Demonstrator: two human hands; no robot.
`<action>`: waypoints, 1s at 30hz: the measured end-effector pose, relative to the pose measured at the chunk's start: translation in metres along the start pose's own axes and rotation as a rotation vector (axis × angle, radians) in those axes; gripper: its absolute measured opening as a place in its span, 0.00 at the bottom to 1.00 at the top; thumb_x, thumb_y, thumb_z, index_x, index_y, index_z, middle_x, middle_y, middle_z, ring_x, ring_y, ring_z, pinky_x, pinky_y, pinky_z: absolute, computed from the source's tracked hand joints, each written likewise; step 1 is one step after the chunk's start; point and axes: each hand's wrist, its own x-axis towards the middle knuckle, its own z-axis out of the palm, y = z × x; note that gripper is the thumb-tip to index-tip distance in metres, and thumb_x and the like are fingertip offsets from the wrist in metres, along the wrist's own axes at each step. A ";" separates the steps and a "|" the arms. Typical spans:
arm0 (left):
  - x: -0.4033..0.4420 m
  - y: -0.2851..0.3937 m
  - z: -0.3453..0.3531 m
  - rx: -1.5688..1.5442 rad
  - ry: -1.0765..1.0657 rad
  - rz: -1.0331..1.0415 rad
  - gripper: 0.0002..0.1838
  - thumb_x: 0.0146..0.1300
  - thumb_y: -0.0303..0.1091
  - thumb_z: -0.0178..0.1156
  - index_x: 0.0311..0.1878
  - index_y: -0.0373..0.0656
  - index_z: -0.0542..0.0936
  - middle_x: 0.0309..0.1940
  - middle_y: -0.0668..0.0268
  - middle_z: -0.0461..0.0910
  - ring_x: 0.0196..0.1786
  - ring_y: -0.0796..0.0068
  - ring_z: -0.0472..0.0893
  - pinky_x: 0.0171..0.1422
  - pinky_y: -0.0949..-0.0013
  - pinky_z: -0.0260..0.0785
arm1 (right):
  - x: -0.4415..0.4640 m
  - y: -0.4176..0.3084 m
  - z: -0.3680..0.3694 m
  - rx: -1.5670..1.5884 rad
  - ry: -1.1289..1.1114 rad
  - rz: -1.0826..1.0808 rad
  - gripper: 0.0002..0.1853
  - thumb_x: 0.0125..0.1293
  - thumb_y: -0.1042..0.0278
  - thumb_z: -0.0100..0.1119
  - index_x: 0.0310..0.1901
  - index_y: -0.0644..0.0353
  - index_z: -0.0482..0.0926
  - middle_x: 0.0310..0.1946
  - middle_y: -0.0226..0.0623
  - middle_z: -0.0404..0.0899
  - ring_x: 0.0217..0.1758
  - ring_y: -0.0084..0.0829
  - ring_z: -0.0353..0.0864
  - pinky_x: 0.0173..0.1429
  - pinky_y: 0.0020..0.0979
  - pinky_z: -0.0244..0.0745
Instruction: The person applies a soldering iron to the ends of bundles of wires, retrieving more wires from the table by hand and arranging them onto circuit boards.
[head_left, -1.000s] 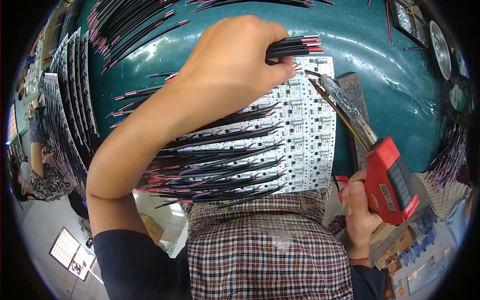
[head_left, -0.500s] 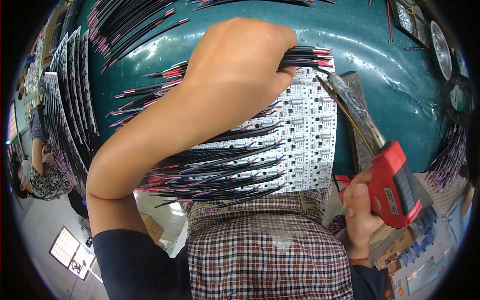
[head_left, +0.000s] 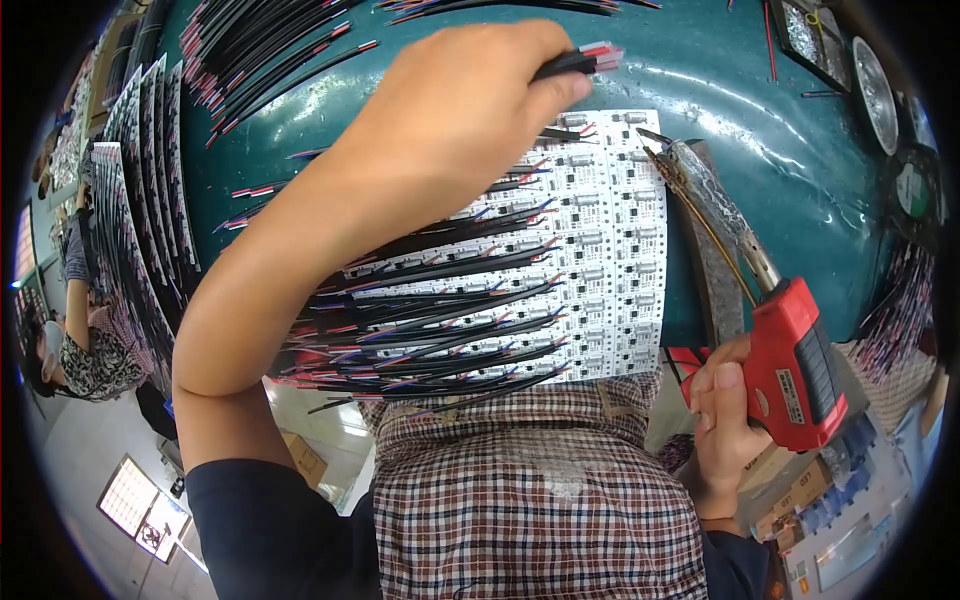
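My left hand is closed around a bundle of black cables with red and white wire ends, held above the far edge of a white panel of circuit boards. Rows of black cables lie across the panel's left and middle, their tips near small components. In my right hand is a red soldering gun, gripped by its handle. Its long metal barrel points up and left, with the tip and a thin solder feed by the panel's far right corner.
A dark metal bar lies right of the panel under the gun's barrel. Wired panels stand at the left, near loose cables. At the far right are a round metal dish, a solder spool and a tray.
My left hand has moved left and up with the cable bundle, away from the gun's tip. The soldering gun has shifted only slightly right.
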 end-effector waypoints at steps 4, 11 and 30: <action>0.007 0.038 -0.035 0.121 0.096 -0.021 0.09 0.71 0.33 0.56 0.39 0.35 0.77 0.25 0.54 0.76 0.28 0.60 0.77 0.36 0.63 0.68 | -0.003 0.001 0.001 -0.004 0.026 0.020 0.08 0.69 0.72 0.57 0.42 0.67 0.71 0.23 0.35 0.71 0.14 0.14 0.57 0.19 0.20 0.59; 0.011 0.049 -0.048 -0.104 -0.102 -0.360 0.11 0.67 0.32 0.60 0.35 0.32 0.77 0.20 0.62 0.75 0.24 0.75 0.73 0.31 0.67 0.65 | -0.005 0.006 -0.001 0.015 0.031 0.003 0.08 0.68 0.73 0.57 0.42 0.67 0.71 0.23 0.35 0.71 0.15 0.15 0.57 0.20 0.20 0.59; -0.030 0.021 0.009 0.035 0.107 0.009 0.11 0.57 0.28 0.71 0.34 0.39 0.76 0.22 0.61 0.79 0.20 0.70 0.74 0.28 0.71 0.65 | -0.007 0.001 -0.001 -0.016 -0.016 0.100 0.10 0.68 0.73 0.58 0.45 0.70 0.74 0.24 0.33 0.71 0.16 0.15 0.61 0.21 0.21 0.60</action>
